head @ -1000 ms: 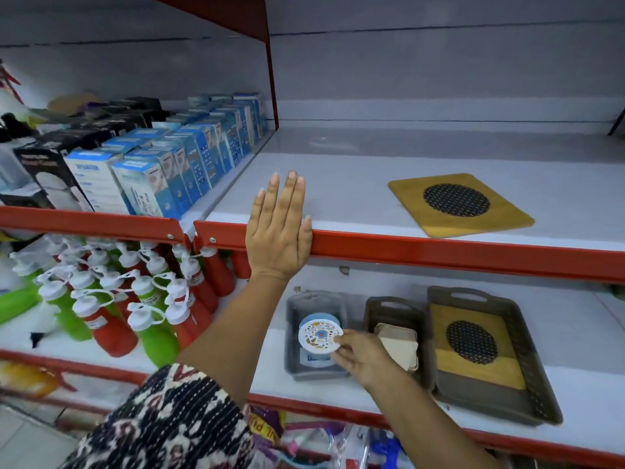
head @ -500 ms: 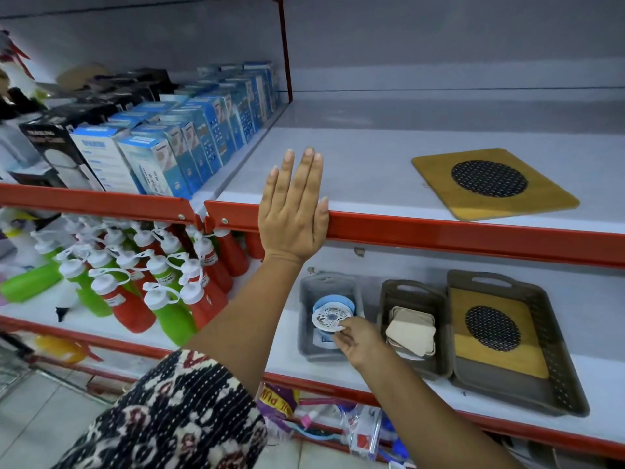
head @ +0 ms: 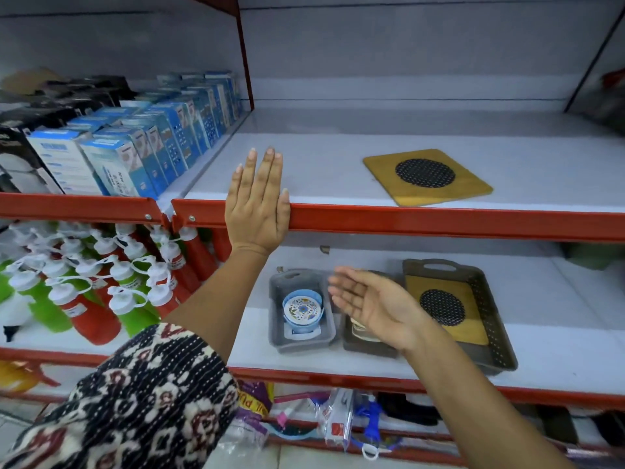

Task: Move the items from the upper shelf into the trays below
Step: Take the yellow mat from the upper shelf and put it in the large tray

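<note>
White shelving with red front rails fills the view. On the upper shelf (head: 304, 170), toward its right side and near the front edge, lies one square yellow mat (head: 427, 176) with a round black mesh centre, flat and alone. Left hand (head: 257, 211) is spread flat, fingers straight, palm pressed on the red front rail (head: 439, 221) of that shelf, gripping nothing. Right hand (head: 372, 304) hovers open and empty, palm turned up, fingers loosely extended, above the middle tray, slightly blurred. Down on the lower shelf (head: 558, 316), three trays sit side by side. Grey tray (head: 275, 319) on the left holds a blue round tub with a patterned white lid (head: 302, 309). Middle brown tray (head: 368, 350) holds pale flat pieces, mostly hidden by the hand. Big dark tray (head: 500, 333) on the right holds a matching yellow mat (head: 443, 308).
</note>
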A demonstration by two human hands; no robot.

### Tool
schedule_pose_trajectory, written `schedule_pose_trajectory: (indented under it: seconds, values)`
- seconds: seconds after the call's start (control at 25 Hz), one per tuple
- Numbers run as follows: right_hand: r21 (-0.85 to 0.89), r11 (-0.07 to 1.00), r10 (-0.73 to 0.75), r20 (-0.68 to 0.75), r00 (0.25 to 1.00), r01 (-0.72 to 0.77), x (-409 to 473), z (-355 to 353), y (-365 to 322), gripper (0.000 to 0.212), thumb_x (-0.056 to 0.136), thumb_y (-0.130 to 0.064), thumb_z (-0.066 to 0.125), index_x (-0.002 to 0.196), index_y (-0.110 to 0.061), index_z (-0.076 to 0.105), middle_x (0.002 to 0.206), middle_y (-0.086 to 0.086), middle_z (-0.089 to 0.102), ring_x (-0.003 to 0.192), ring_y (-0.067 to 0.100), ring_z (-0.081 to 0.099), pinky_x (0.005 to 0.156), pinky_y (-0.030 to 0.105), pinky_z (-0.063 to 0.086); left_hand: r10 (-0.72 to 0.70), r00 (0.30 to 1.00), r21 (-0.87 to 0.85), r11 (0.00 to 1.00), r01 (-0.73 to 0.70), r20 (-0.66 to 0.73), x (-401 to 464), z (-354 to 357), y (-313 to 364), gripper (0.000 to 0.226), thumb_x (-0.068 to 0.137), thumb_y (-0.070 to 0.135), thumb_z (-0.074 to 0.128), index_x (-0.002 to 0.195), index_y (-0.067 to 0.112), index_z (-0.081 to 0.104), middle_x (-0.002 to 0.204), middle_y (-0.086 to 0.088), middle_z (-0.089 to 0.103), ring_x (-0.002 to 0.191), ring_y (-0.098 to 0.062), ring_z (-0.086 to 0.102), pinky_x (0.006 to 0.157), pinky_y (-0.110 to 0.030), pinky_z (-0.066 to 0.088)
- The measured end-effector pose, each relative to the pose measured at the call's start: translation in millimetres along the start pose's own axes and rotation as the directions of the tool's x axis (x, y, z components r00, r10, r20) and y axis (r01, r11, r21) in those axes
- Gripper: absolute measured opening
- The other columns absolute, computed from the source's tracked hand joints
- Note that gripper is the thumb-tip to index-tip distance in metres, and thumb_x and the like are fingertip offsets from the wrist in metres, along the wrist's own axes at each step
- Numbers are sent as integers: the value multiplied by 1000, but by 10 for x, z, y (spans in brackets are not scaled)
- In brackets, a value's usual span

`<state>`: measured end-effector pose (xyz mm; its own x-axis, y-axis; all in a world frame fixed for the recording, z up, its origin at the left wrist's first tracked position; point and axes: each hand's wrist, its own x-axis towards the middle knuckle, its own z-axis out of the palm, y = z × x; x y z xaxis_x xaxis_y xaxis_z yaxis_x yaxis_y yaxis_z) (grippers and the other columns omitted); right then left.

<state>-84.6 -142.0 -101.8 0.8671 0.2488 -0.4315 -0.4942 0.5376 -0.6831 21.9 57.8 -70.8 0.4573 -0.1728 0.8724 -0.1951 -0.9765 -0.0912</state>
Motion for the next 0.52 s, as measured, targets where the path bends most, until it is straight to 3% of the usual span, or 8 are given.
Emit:
schedule_pose_trajectory:
  seconds: [0.12,0.16,0.24,0.32,0.44,0.52]
  values:
    - [-123,982,-135,57,989,141,-169,155,-446,21,94,-13,49,103,-8,67,84,6,73,74,13,70,73,23,57,-43,994,-24,999,45,101,-54,14,1,51,98,28,21,140,8,42,144,-7,47,138,-25,34,115,-37,22]
    - [-118,982,-143,69,987,150,-182,164,-526,22,94,-14,49,106,-7,66,85,6,73,76,14,70,75,23,57,-139,983,-97,984,151,120,-163,15,-32,50,98,27,22,139,8,43,144,-7,47,138,-25,34,116,-38,23]
    - [-144,898,-401,123,908,416,-580,159,-1295,22,94,-14,50,109,-7,65,88,6,73,81,15,70,79,24,57,-177,983,-155,971,181,37,339,-219,318,49,98,27,23,137,8,46,142,-7,49,139,-25,33,116,-41,22]
    - [-220,864,-442,100,892,453,-524,123,-1556,22,94,-13,51,110,-5,64,89,7,72,79,15,70,75,23,58,-258,953,-158,946,282,159,384,-217,454,50,98,29,22,132,7,51,137,-7,54,139,-25,34,117,-45,18]
    - [-481,722,-587,-46,808,497,-389,2,-1809,15,92,-10,54,102,-5,64,89,9,67,70,13,65,57,14,54,-166,931,-170,958,230,325,283,-339,688,58,97,36,14,130,8,54,135,-6,56,139,-21,34,119,-46,9]
    - [-705,572,-686,-130,716,420,-269,-167,-2024,10,88,-10,57,90,-7,66,85,8,64,72,19,60,54,16,51,-111,882,-180,960,214,457,487,-361,966,62,97,40,10,134,10,50,143,-6,48,142,-19,27,119,-44,5]
